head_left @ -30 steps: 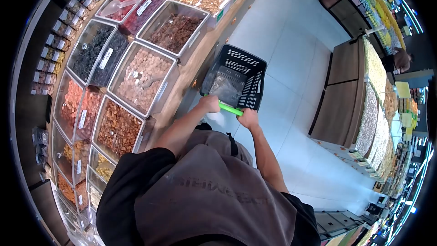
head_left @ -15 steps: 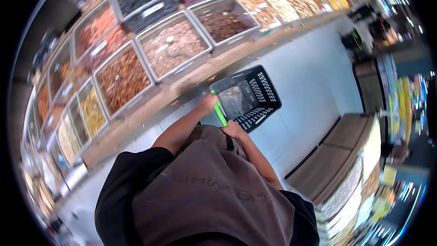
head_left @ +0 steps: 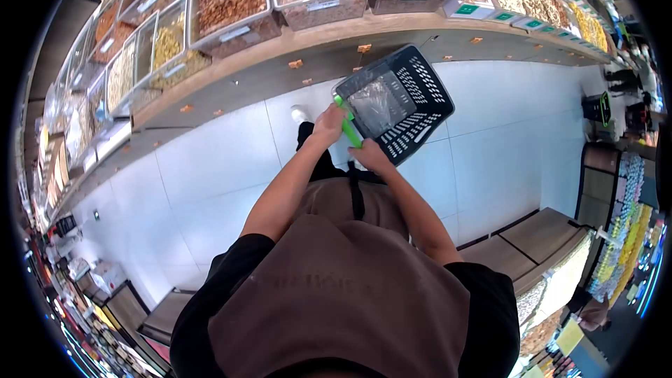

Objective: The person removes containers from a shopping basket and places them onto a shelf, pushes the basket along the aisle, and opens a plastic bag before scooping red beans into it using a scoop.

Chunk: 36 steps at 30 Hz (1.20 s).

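Observation:
A black shopping basket point(head_left: 439, 92) with slotted sides hangs in front of my body, tilted in view. My left hand point(head_left: 329, 124) is closed around the far end of its bright green handle point(head_left: 352, 133). On the near end of the same handle, my right hand point(head_left: 371, 156) is closed too. Inside the basket lies a clear, shiny plastic bag point(head_left: 380, 103); whatever it contains cannot be made out.
A long wooden counter point(head_left: 259, 63) runs along the far side, holding clear bins of dried foods such as a brown bin point(head_left: 229, 0) and a yellow one point(head_left: 168, 43). Pale tiled floor point(head_left: 210, 175) lies between it and a brown display unit point(head_left: 521, 241) at right.
My view has turned, so the counter now runs across the top and more floor shows. The basket appears slightly higher and further right; both hands stay on its handle. A white shoe has come into view.

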Each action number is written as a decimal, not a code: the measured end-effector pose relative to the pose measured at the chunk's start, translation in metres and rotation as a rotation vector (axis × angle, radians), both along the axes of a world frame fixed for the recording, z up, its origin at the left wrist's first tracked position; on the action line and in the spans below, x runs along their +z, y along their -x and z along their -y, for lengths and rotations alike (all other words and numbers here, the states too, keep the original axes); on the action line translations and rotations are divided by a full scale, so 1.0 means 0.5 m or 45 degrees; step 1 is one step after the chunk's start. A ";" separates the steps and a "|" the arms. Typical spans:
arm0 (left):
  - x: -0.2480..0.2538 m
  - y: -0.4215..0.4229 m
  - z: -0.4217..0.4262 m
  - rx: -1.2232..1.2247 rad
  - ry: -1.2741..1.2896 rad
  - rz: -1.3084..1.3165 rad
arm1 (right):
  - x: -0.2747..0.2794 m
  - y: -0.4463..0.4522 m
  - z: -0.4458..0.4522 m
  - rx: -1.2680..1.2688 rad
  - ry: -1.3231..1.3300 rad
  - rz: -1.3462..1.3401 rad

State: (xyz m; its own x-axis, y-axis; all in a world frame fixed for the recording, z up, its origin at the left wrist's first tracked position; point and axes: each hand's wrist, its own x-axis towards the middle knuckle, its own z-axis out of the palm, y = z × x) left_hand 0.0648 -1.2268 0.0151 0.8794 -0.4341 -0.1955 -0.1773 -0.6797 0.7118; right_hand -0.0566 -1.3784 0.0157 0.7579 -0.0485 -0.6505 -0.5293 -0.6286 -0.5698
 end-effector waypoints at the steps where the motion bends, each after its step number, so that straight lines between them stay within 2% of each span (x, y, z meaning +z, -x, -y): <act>1: 0.024 0.040 -0.013 0.148 0.036 -0.179 | -0.004 0.002 0.001 0.070 0.076 0.133; 2: 0.052 0.081 -0.028 0.301 0.085 -0.339 | -0.016 0.030 -0.012 0.106 0.147 0.178; 4: -0.025 0.148 -0.084 0.016 -0.108 -0.008 | -0.035 0.062 -0.029 0.277 0.125 0.176; 5: -0.020 0.170 -0.109 0.037 -0.120 -0.005 | -0.024 0.063 -0.042 0.296 0.112 0.182; 7: -0.008 0.230 -0.157 0.017 -0.184 -0.120 | -0.003 0.093 -0.064 0.437 0.000 0.019; 12: 0.065 0.296 -0.241 0.140 -0.179 -0.133 | 0.022 0.110 -0.137 0.624 -0.101 0.001; 14: 0.089 0.323 -0.293 0.148 -0.277 -0.252 | 0.032 0.122 -0.181 0.721 -0.162 0.004; 15: 0.089 0.339 -0.325 0.202 -0.283 -0.252 | 0.018 0.135 -0.212 0.791 -0.086 0.045; 20: 0.083 0.502 -0.475 0.389 -0.245 -0.289 | 0.016 0.143 -0.362 1.154 -0.138 -0.076; 22: 0.077 0.559 -0.527 0.495 -0.243 -0.442 | 0.035 0.137 -0.429 1.455 -0.159 -0.077; 24: 0.079 0.595 -0.593 0.557 -0.207 -0.458 | 0.062 0.131 -0.500 1.529 -0.164 -0.110; 26: 0.101 0.627 -0.646 0.666 -0.192 -0.473 | 0.069 0.131 -0.574 1.678 0.001 -0.191; 28: 0.093 0.653 -0.696 0.734 -0.206 -0.465 | 0.090 0.122 -0.636 1.722 -0.026 -0.171; 29: 0.087 0.667 -0.723 0.754 -0.244 -0.478 | 0.112 0.113 -0.679 1.744 0.039 -0.342; 30: 0.093 0.670 -0.753 0.799 -0.235 -0.468 | 0.102 0.111 -0.714 1.786 0.052 -0.329; 32: 0.113 0.696 -0.816 0.828 -0.300 -0.443 | 0.064 0.138 -0.779 1.855 -0.038 -0.009; 36: 0.099 0.755 -0.934 0.936 -0.337 -0.523 | 0.090 0.162 -0.946 2.018 0.000 0.108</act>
